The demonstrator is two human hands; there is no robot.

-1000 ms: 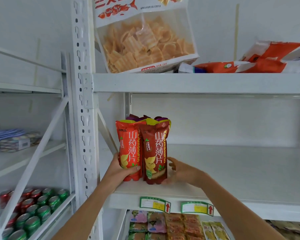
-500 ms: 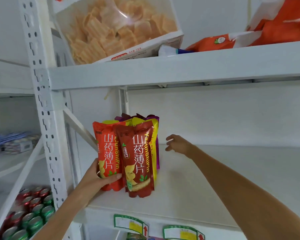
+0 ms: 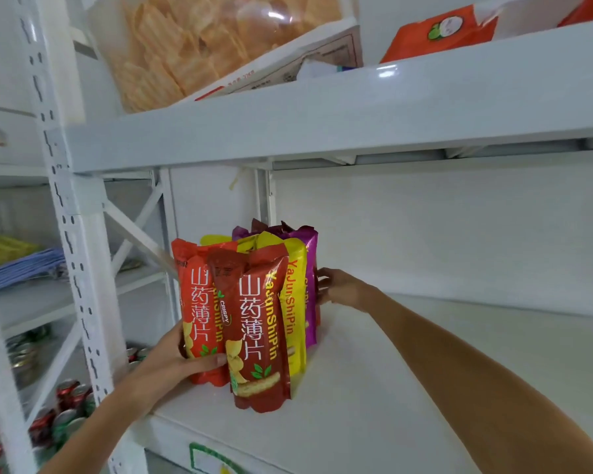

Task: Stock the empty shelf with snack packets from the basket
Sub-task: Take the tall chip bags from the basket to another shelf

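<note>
Several tall snack packets stand upright in rows at the left end of the white shelf [image 3: 408, 388]. In front are an orange-red packet [image 3: 194, 302] and a dark red packet [image 3: 257, 336]; behind them come yellow packets [image 3: 293, 295] and purple packets [image 3: 308, 254]. My left hand [image 3: 175, 360] grips the orange-red packet low down, thumb across its front. Reaching deeper along the right side of the rows, my right hand [image 3: 339, 287] touches the purple packets with its fingertips. The basket is out of view.
The shelf above [image 3: 322, 111] carries a big clear bag of crisps [image 3: 199, 39] and an orange packet [image 3: 438, 32]. A white perforated upright [image 3: 69, 213] and diagonal brace stand left of the packets. Drink cans [image 3: 65, 401] fill a lower shelf at the left.
My right hand left the front dark red packet and reached back to the purple packets at the rear. My left hand kept its grip. The view moved closer and tilted.
</note>
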